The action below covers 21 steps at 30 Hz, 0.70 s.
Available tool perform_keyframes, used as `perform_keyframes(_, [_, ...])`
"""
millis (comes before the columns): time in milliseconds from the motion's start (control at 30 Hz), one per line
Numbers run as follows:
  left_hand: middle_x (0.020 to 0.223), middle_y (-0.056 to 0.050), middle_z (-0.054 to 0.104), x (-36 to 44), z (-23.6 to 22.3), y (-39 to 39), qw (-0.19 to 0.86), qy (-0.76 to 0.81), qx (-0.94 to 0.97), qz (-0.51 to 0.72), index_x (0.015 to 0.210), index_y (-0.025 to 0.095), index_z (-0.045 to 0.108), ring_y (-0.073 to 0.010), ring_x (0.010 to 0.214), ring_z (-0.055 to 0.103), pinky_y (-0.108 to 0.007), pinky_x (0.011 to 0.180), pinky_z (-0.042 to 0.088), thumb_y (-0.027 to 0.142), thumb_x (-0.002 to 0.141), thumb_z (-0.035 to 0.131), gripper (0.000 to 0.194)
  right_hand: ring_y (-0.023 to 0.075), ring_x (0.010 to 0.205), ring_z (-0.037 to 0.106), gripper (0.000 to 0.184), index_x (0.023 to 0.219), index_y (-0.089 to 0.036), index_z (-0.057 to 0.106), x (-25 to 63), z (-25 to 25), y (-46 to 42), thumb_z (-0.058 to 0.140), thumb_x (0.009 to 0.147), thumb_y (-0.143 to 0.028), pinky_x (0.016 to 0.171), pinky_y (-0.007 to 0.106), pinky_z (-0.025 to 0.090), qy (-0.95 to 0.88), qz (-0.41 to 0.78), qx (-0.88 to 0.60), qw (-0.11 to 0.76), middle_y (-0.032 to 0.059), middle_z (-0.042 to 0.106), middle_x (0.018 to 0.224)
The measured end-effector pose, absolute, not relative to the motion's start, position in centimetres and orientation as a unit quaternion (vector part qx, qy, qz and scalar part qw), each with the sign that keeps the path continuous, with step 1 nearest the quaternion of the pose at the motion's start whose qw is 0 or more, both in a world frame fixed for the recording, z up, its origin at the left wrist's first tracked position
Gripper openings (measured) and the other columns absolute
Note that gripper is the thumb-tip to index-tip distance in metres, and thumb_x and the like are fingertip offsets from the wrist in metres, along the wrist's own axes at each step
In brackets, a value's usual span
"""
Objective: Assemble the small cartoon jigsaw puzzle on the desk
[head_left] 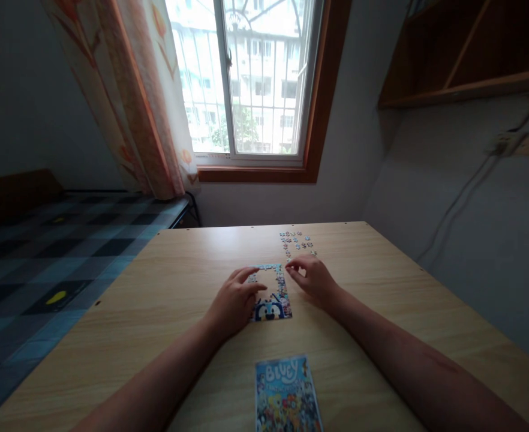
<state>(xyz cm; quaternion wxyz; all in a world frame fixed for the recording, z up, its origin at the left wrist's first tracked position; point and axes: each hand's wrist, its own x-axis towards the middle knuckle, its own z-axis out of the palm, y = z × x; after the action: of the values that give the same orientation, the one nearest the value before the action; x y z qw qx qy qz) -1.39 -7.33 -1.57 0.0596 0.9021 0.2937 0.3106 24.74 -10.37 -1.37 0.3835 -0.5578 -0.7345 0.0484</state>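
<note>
A barred window (pixel 264 78) lights the room ahead of me, with a curtain (pixel 134 90) and a checked bed (pixel 89 240) off to the left of the pale wood surface (pixel 174 282). The partly joined puzzle (pixel 283 290) lies flat near the middle of it, wood showing through its unfilled centre. I'd expect it to be light and thin, stiff piece by piece but apt to buckle at the joins, so it's better steadied flat by its border than lifted. My left hand (pixel 234 300) rests at its left side, thumb and fingers spread apart; my right hand (pixel 313 277) hovers by its upper right corner, fingertips nearly together, and I can't tell if a piece is between them. I count one puzzle, one Bluey picture sheet (pixel 286 393) nearer me, and roughly fifteen loose pieces (pixel 297 246) beyond, some perhaps hidden.
</note>
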Motion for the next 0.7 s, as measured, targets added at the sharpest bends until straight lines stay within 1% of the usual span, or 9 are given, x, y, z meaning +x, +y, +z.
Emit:
perform_keyframes(67, [0.130,-0.008,0.066,-1.5,-1.6,-7.0,0.074,0.332,0.873,0.351,0.099,0.025,0.079,-0.0268,0.123,0.059,-0.053,0.106,0.052,0.009,0.087,0.052,0.034,0.0254,0.105,0.061,0.022,0.101,-0.021,0.077,26.6,-1.5,-9.6,0.057,0.095,-0.029,0.100,0.039,0.043,-0.708,-0.033,-0.597,0.377,0.0094,0.074,0.101])
perform_keyframes(133, [0.125,-0.008,0.069,-1.7,-1.6,-6.4,0.086,0.372,0.841,0.384,0.098,0.024,0.079,-0.0262,0.120,0.060,-0.052,0.106,0.051,0.010,0.087,0.051,0.032,0.0281,0.120,0.056,0.031,0.118,-0.021,0.074,28.3,-2.0,-8.9,0.054,0.096,-0.031,0.109,0.043,0.037,-0.672,-0.068,-0.655,0.338,0.0120,0.070,0.123])
perform_keyframes(200, [0.121,-0.008,0.070,-2.0,-1.6,-5.7,0.096,0.404,0.814,0.406,0.098,0.024,0.078,-0.0265,0.117,0.061,-0.051,0.107,0.051,0.013,0.087,0.051,0.031,0.0324,0.139,0.043,0.042,0.135,-0.021,0.066,29.5,-2.8,-8.3,0.050,0.098,-0.036,0.117,0.050,0.030,-0.623,-0.066,-0.727,0.280,0.0139,0.059,0.143])
perform_keyframes(300, [0.119,-0.007,0.072,-2.2,-1.6,-5.1,0.106,0.433,0.788,0.425,0.098,0.023,0.078,-0.0270,0.116,0.062,-0.050,0.108,0.049,0.016,0.086,0.051,0.030,0.0352,0.153,0.024,0.052,0.150,-0.024,0.052,30.0,-4.0,-7.6,0.038,0.103,-0.043,0.120,0.061,0.019,-0.577,-0.022,-0.787,0.216,0.0136,0.042,0.160])
perform_keyframes(400, [0.117,-0.007,0.072,-2.3,-1.5,-5.1,0.109,0.439,0.780,0.433,0.099,0.022,0.078,-0.0267,0.116,0.063,-0.049,0.109,0.048,0.017,0.086,0.051,0.031,0.0344,0.156,0.017,0.056,0.155,-0.028,0.043,29.8,-4.4,-7.2,0.031,0.105,-0.049,0.122,0.065,0.012,-0.579,0.012,-0.792,0.192,0.0126,0.032,0.165])
perform_keyframes(533, [0.117,-0.007,0.073,-2.2,-1.5,-5.2,0.107,0.434,0.779,0.440,0.100,0.022,0.077,-0.0268,0.115,0.063,-0.048,0.108,0.048,0.017,0.085,0.051,0.031,0.0354,0.156,0.016,0.059,0.157,-0.031,0.040,29.7,-4.2,-6.6,0.028,0.104,-0.055,0.120,0.068,0.009,-0.587,0.031,-0.790,0.174,0.0134,0.030,0.166])
perform_keyframes(600, [0.116,-0.007,0.073,-2.1,-1.6,-5.2,0.107,0.433,0.778,0.442,0.100,0.022,0.077,-0.0270,0.114,0.063,-0.048,0.108,0.048,0.017,0.084,0.051,0.031,0.0353,0.156,0.015,0.059,0.156,-0.032,0.042,29.7,-4.0,-6.3,0.027,0.104,-0.057,0.120,0.069,0.008,-0.590,0.031,-0.789,0.168,0.0130,0.030,0.166])
perform_keyframes(700, [0.116,-0.007,0.073,-2.1,-1.6,-5.2,0.111,0.435,0.776,0.444,0.100,0.021,0.077,-0.0268,0.114,0.063,-0.048,0.108,0.048,0.017,0.084,0.051,0.031,0.0359,0.156,0.015,0.056,0.151,-0.034,0.049,29.7,-3.7,-6.0,0.027,0.105,-0.056,0.119,0.071,0.008,-0.592,0.031,-0.788,0.166,0.0111,0.029,0.167])
